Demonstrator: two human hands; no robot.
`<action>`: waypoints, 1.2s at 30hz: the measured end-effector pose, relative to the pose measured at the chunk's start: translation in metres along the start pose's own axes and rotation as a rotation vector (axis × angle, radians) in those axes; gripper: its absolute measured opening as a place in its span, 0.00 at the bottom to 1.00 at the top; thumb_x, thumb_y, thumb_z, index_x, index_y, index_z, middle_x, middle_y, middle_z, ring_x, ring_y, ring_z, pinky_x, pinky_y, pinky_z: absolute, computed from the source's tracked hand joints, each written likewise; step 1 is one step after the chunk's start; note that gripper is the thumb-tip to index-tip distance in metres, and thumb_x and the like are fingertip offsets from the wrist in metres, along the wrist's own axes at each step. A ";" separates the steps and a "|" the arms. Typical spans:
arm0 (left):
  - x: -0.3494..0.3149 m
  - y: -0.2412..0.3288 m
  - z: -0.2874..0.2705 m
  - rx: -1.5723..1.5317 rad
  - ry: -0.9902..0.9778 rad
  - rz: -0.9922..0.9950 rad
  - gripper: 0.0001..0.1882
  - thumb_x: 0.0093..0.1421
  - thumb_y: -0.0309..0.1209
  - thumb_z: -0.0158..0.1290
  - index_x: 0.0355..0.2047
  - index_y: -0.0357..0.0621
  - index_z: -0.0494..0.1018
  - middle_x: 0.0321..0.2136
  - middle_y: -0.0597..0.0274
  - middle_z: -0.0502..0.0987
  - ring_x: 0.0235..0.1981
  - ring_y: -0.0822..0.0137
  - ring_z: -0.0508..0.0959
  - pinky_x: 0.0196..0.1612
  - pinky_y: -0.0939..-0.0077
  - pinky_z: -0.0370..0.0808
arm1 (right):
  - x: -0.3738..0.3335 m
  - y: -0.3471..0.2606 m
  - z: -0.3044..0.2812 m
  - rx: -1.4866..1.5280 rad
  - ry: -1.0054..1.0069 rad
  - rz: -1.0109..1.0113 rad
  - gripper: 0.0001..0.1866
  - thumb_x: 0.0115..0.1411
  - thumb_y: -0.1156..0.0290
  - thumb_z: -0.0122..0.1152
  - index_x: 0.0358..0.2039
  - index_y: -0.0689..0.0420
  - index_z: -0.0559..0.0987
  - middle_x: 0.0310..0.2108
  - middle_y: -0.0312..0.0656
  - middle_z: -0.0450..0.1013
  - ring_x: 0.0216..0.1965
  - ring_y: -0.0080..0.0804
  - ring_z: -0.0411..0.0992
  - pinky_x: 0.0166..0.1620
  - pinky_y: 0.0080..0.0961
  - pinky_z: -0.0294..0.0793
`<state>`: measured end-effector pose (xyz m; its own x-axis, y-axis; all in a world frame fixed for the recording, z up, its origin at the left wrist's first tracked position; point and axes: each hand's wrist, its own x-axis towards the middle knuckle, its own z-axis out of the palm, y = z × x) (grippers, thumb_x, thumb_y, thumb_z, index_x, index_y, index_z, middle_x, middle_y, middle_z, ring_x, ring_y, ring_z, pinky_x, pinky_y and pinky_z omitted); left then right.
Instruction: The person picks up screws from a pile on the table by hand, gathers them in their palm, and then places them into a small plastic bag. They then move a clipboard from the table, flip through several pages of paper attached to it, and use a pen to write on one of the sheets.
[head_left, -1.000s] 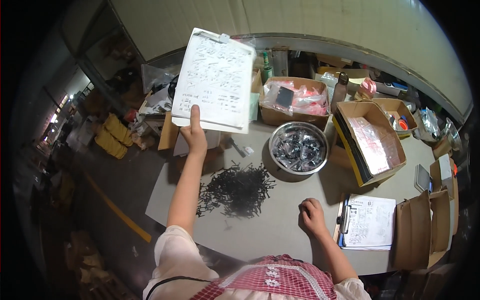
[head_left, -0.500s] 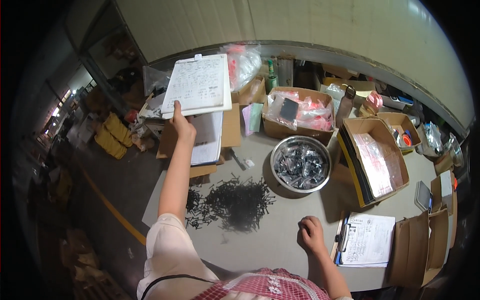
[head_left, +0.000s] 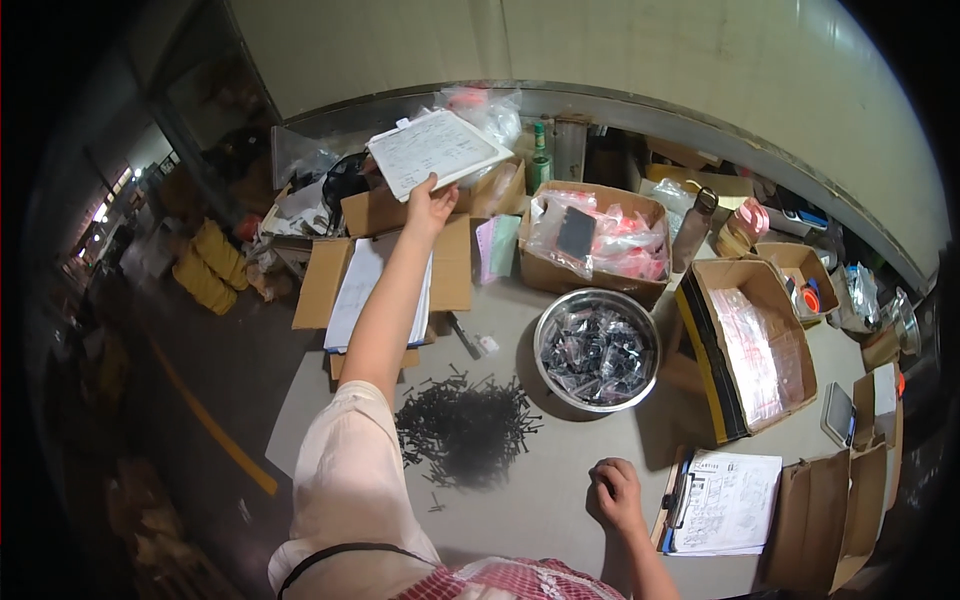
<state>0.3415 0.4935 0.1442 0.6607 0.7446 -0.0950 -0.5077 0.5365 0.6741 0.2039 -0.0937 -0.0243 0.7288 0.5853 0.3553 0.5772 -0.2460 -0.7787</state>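
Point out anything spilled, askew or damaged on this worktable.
Black screw-like pieces lie heaped on the tabletop, left of the metal bowl, a few scattered apart: like a spill, though perhaps deliberate. No damage stands out.

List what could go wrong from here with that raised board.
1. The left hand holds the raised board only by its near edge, so it could tip or slip.
2. Loose black screws show right beside the left sleeve; a low sweep of that arm might scatter them.
3. The green bottle appears close to the board's right edge; a swing that way could knock it, though depth is hard to judge.
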 end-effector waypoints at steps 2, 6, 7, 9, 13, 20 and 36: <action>-0.003 -0.002 -0.009 0.033 -0.001 -0.015 0.19 0.63 0.28 0.58 0.52 0.39 0.67 0.46 0.42 0.73 0.46 0.52 0.77 0.44 0.64 0.80 | -0.002 0.002 -0.001 0.003 -0.017 0.006 0.08 0.50 0.76 0.58 0.32 0.60 0.81 0.38 0.48 0.77 0.42 0.49 0.74 0.46 0.39 0.74; -0.026 0.013 -0.026 0.129 -0.004 0.202 0.19 0.61 0.23 0.57 0.52 0.39 0.69 0.45 0.54 0.74 0.44 0.58 0.76 0.45 0.66 0.78 | -0.006 0.005 0.003 0.026 -0.027 -0.010 0.10 0.50 0.76 0.58 0.35 0.61 0.80 0.40 0.49 0.76 0.44 0.50 0.74 0.48 0.39 0.74; -0.039 0.016 -0.026 0.139 -0.028 0.219 0.19 0.61 0.21 0.57 0.52 0.39 0.69 0.44 0.56 0.74 0.44 0.59 0.75 0.46 0.66 0.77 | -0.008 0.010 0.002 0.019 -0.039 -0.014 0.11 0.50 0.77 0.59 0.36 0.61 0.80 0.41 0.50 0.75 0.45 0.50 0.74 0.49 0.39 0.74; -0.075 0.018 -0.026 0.125 -0.035 0.207 0.19 0.61 0.20 0.56 0.53 0.38 0.69 0.46 0.54 0.74 0.47 0.60 0.75 0.51 0.65 0.75 | -0.011 0.013 0.000 0.008 -0.034 -0.015 0.11 0.50 0.78 0.60 0.36 0.61 0.80 0.42 0.50 0.75 0.45 0.50 0.74 0.49 0.38 0.74; -0.180 0.020 -0.024 0.122 -0.150 0.182 0.22 0.64 0.22 0.54 0.59 0.39 0.66 0.51 0.57 0.73 0.50 0.63 0.73 0.55 0.66 0.71 | -0.009 0.007 0.001 0.010 -0.009 -0.005 0.08 0.50 0.77 0.59 0.32 0.60 0.80 0.39 0.49 0.76 0.44 0.49 0.74 0.49 0.38 0.73; -0.386 -0.027 -0.056 0.089 -0.141 -0.107 0.31 0.65 0.22 0.51 0.67 0.39 0.57 0.62 0.54 0.67 0.62 0.55 0.67 0.64 0.56 0.67 | 0.012 -0.037 -0.022 1.268 -0.221 0.611 0.29 0.59 0.63 0.61 0.59 0.62 0.70 0.55 0.51 0.71 0.50 0.37 0.73 0.53 0.35 0.74; -0.625 -0.127 -0.094 0.414 -0.124 -0.799 0.21 0.66 0.28 0.53 0.58 0.35 0.67 0.44 0.52 0.77 0.38 0.63 0.78 0.35 0.73 0.74 | -0.124 -0.067 -0.135 1.280 -0.338 0.725 0.47 0.37 0.75 0.59 0.65 0.67 0.65 0.58 0.49 0.70 0.60 0.39 0.68 0.62 0.29 0.64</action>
<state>-0.0589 -0.0025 0.0488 0.7975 0.1512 -0.5841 0.3509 0.6712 0.6530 0.1245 -0.2542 0.0535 0.4871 0.8251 -0.2863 -0.6912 0.1639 -0.7038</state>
